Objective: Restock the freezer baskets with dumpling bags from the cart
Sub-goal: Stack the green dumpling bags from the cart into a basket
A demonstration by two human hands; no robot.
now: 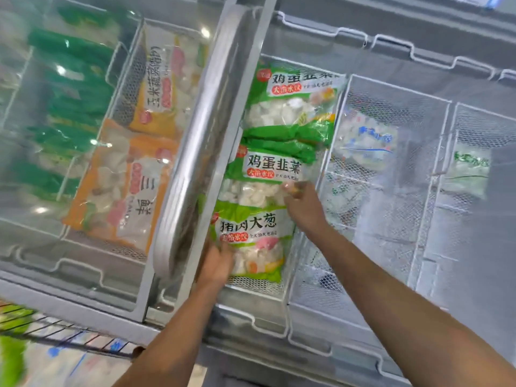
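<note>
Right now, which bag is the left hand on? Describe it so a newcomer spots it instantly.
Find the open freezer's middle mesh basket, just right of the slid-back lid frame, holding three green bags in a row. The left hand touches the nearest bag, by the front rim. Unlike the two green bags behind it, its label has a pink patch and different characters.

Both your bare arms reach forward, roughly parallel. Your left hand (216, 263) lies nearer you, blurred, fingers spread flat; your right hand (303, 206) stretches farther, fingertips curled downward.
</note>
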